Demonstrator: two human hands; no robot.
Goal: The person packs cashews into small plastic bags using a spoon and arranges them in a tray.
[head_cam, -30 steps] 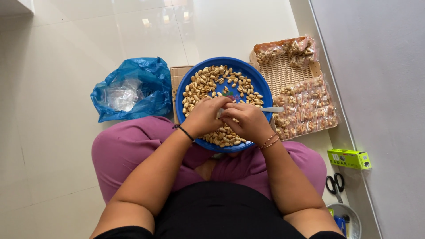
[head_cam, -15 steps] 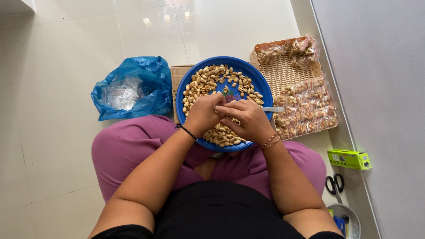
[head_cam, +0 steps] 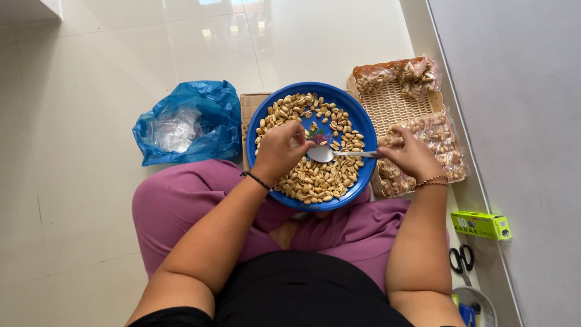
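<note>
Seen from above, a person sits cross-legged on a pale tiled floor (head_cam: 91,79) beside a grey wall (head_cam: 520,91), wearing purple trousers and a black top. On the floor in front of the knees rests a large round blue plate (head_cam: 363,130), spread with shelled peanuts (head_cam: 321,178) that lie thickest along its near side. Under the plate's far left edge a flat piece of brown cardboard (head_cam: 248,103) shows. To the left of the plate sits a crumpled blue plastic bag (head_cam: 209,115) with clear plastic inside. To the right of the plate lies a woven tan tray (head_cam: 390,103) carrying small clear packets of peanuts (head_cam: 436,136) along its far and right sides. The left hand (head_cam: 279,150), with a dark band at the wrist, hovers over the middle of the plate with its fingers curled in narrowly; whether it holds anything cannot be told. The right hand (head_cam: 413,156), with thin bracelets at the wrist, is over the plate's right edge and the tray, fingers pinched on the handle of a metal spoon (head_cam: 330,153), whose bowl lies over the peanuts just beside the left hand. Near the wall lie a small green box (head_cam: 481,224), black-handled scissors (head_cam: 462,261) and a small round bowl (head_cam: 478,297).
</note>
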